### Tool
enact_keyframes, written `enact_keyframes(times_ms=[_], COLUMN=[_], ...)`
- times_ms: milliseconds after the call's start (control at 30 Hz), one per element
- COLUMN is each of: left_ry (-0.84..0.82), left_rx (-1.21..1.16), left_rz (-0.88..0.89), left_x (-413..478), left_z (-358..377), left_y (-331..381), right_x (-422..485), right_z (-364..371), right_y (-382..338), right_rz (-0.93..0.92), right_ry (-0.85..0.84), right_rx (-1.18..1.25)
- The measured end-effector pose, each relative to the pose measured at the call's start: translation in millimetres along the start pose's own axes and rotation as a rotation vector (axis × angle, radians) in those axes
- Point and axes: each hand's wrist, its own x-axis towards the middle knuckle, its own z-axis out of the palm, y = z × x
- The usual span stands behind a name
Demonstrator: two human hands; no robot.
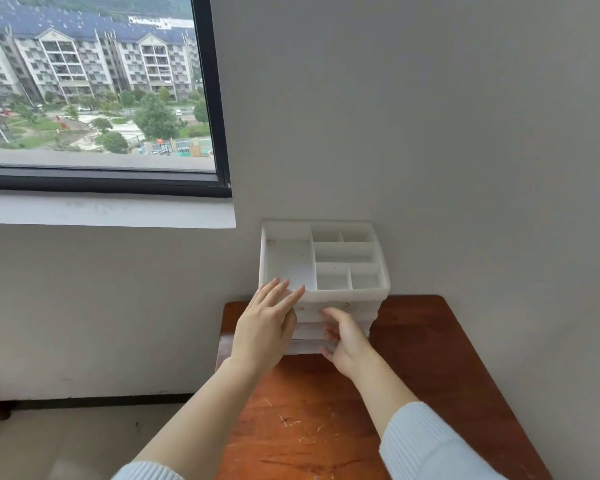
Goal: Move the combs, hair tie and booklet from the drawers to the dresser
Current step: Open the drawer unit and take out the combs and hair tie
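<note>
A white plastic drawer organiser [357, 299] stands at the back of the reddish wooden dresser [412, 358], against the wall. Its top tray has several empty compartments. My left hand [267, 327] lies flat with fingers apart on the organiser's front left corner and holds nothing. My right hand [343, 336] is at the drawer fronts, with its fingers curled against one of the middle drawers. The drawers look shut. No comb, hair tie or booklet is visible.
A grey wall stands right behind and to the right of the dresser. At the left is a window [94, 88] with a white sill [108, 209]. The floor lies below the dresser's left edge. Scratches mark the wooden top in front.
</note>
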Motion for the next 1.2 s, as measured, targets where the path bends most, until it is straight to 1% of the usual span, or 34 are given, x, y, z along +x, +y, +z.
enact_keyframes(times_ms=[133,267,367,533,667,900,1033,1133,1200], left_ry=[0.009,0.008,-0.004,-0.013,-0.009,-0.022,-0.065,-0.078,-0.046], left_rx=[-0.041,-0.055,-0.066,-0.085,-0.079,-0.044,0.025,0.077,0.125], left_rz=[-0.048,-0.076,-0.102,-0.137,-0.122,-0.087,-0.047,-0.003,0.112], left_x=[1,2,3,4,4,0,-2,-4,-11], left_z=[0,0,2,4,5,5,4,-2,-6], left_y=[3,4,3,2,1,3,5,7,10], right_x=[4,1,-6,-23,-38,-55,-63,-75,-80], right_z=[-1,-6,-8,-18,-35,-50,-53,-59,-63], right_y=[0,6,11,21,29,36,30,15,-1], right_rz=[0.018,0.006,0.014,0.08,0.109,0.168,0.175,0.182,0.086], right_ry=[-0.026,-0.032,-0.004,0.069,0.067,0.007,-0.033,-0.182,-0.298], right_rx=[0.112,0.15,0.17,0.091,0.026,-0.093,-0.217,-0.478,-0.646])
